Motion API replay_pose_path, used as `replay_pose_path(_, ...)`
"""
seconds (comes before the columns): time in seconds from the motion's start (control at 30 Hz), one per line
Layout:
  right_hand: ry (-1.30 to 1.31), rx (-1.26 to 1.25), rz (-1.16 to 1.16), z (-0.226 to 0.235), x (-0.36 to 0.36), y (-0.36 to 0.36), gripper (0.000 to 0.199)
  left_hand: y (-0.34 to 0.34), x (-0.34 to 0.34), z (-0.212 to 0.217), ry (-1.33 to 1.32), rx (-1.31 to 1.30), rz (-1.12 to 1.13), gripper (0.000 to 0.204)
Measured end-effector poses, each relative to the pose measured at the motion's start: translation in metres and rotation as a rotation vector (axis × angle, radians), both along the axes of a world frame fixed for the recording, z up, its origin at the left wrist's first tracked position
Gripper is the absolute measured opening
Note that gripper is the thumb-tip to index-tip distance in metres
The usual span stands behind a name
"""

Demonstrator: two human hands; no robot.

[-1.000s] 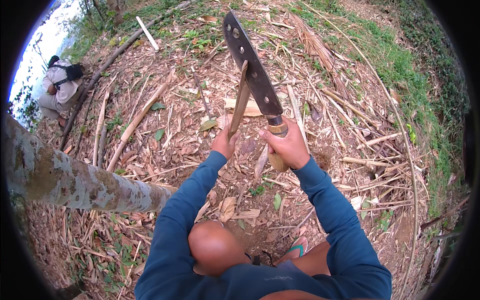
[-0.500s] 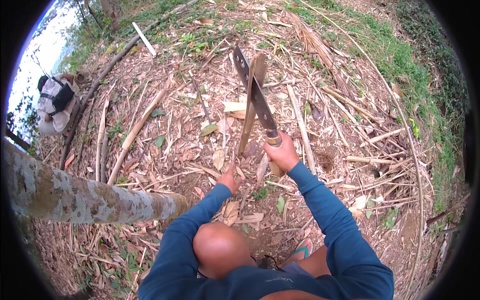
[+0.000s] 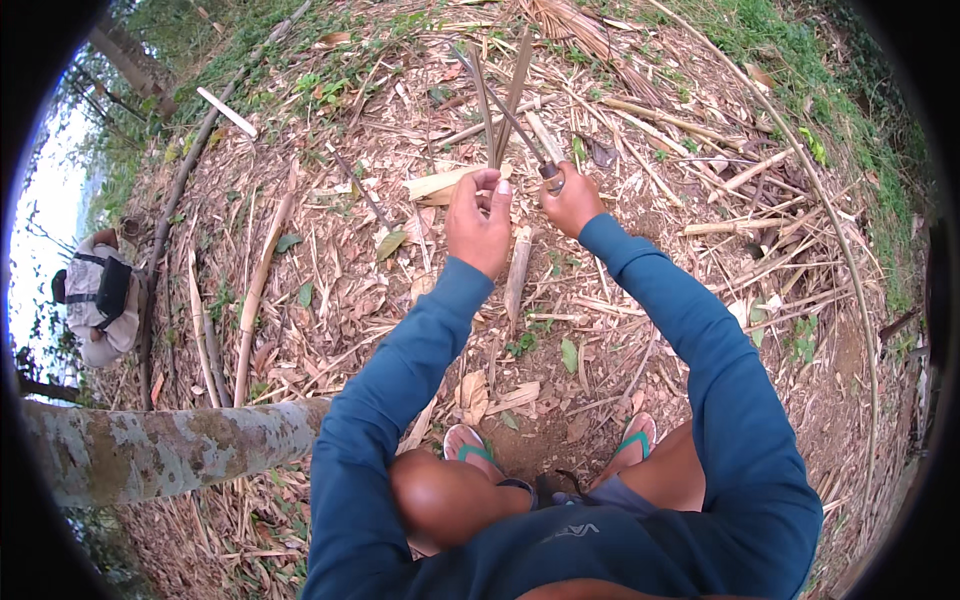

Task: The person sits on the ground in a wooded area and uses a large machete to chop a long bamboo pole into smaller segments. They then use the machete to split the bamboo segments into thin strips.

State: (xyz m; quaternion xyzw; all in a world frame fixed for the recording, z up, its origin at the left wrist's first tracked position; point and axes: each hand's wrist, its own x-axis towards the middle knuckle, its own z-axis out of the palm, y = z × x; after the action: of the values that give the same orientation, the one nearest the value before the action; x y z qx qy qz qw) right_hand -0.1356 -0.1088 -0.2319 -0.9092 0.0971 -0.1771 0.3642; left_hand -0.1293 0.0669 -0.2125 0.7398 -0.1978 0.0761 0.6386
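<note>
My left hand [image 3: 480, 225] grips a split bamboo stick [image 3: 508, 100] near its lower end, with its two thin halves fanning apart above my fingers. My right hand [image 3: 572, 203] is closed on the handle of a long machete [image 3: 505, 108], whose blade lies edge-on between the two bamboo halves. Both hands are held out in front of me, close together, above the littered ground. My blue sleeves reach up from the lower edge. A thicker bamboo stub [image 3: 518, 272] stands in the ground just below my left hand.
Dry bamboo strips, leaves and shavings cover the ground [image 3: 330, 300]. A mottled grey trunk [image 3: 160, 450] crosses the lower left. Another person [image 3: 100, 300] crouches at the far left. My feet in green sandals [image 3: 470, 445] rest below. Long poles [image 3: 262, 280] lie at left.
Both hands have moved away from me and upward in view. The machete, raised flat a second ago, now sits edge-on inside the bamboo, and the stick has split into two halves.
</note>
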Motion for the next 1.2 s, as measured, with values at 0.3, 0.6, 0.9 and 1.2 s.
replay_pose_path(0.3, 0.105, 0.441, 0.298, 0.0, -0.047, 0.062, 0.03, 0.034, 0.071, 0.099, -0.506, 0.3, 0.502, 0.03)
replay_pose_path(0.6, 0.209, 0.817, 0.401, 0.0, -0.093, 0.094, 0.041, 0.073, 0.044, 0.095, -0.472, 0.27, 0.454, 0.022)
replay_pose_path(0.9, 0.16, 0.398, 0.258, 0.022, -0.13, 0.085, 0.033, 0.049, -0.013, 0.103, -0.493, 0.274, 0.366, 0.017)
replay_pose_path(1.2, 0.279, 0.367, 0.253, -0.057, -0.095, 0.065, 0.042, 0.031, -0.04, 0.093, -0.61, 0.316, 0.262, 0.017)
